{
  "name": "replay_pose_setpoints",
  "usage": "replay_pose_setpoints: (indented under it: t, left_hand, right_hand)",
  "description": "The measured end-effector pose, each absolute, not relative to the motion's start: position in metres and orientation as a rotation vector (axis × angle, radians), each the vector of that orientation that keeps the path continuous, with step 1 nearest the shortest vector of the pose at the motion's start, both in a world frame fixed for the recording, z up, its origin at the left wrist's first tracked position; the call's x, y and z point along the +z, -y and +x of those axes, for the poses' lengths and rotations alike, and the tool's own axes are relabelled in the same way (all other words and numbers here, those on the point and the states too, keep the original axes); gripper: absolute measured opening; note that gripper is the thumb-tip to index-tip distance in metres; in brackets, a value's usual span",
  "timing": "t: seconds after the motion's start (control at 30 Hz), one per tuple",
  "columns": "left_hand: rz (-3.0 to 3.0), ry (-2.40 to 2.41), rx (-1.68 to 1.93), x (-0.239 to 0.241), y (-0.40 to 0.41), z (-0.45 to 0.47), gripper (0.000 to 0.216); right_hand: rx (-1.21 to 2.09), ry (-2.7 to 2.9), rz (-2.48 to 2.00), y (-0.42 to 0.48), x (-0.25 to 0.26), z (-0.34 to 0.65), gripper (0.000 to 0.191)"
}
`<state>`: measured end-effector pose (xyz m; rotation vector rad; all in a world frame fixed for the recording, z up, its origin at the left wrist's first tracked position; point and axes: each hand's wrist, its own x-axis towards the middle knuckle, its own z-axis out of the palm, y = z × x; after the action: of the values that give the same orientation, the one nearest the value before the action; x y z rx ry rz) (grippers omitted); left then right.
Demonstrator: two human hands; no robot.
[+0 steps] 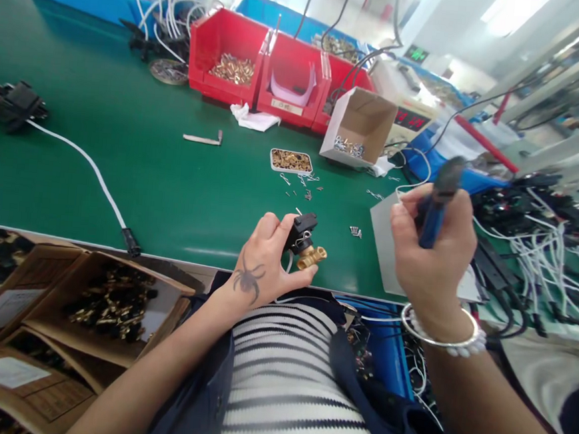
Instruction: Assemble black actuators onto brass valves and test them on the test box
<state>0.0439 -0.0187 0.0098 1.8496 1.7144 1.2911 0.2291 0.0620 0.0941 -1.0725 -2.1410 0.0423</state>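
Observation:
My left hand grips a small valve part with a black plastic top and a brass fitting, held just above the near edge of the green table. A white wire trails from the part. To the right, my right hand is closed around a blue-handled tool, pliers by the look of it, with its dark head pointing up. The two hands are apart. A grey sheet lies on the table under my right hand.
Red bins with brass parts stand at the back, beside an open cardboard box and a small tray of brass pieces. Small clips are scattered mid-table. Cardboard boxes of valve parts sit at my left. Cables pile at the right.

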Motion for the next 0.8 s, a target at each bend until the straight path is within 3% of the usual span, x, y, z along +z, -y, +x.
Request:
replay_pose_setpoints:
  t: [0.17,0.37,0.63,0.8]
  left_hand:
    - [1.884,-1.71,1.283,0.011,0.018,0.044,0.07]
    - [1.938,-1.679,1.362,0.006,0.019,0.049,0.07]
    - [1.821,-1.552,1.414,0.008,0.017,0.047,0.06]
    - [1.789,-1.492,1.409,0.011,0.014,0.043,0.066]
  right_hand:
    - [0.457,2.624,-1.081,-0.061,0.087,0.225,0.013]
    - [0.793,2.412,-0.992,-0.055,0.093,0.209,0.011]
    - [0.75,2.463,-0.764,-0.057,0.086,0.204,0.014]
    - [0.777,2.495,-0.599,-0.063,0.086,0.21,0.01]
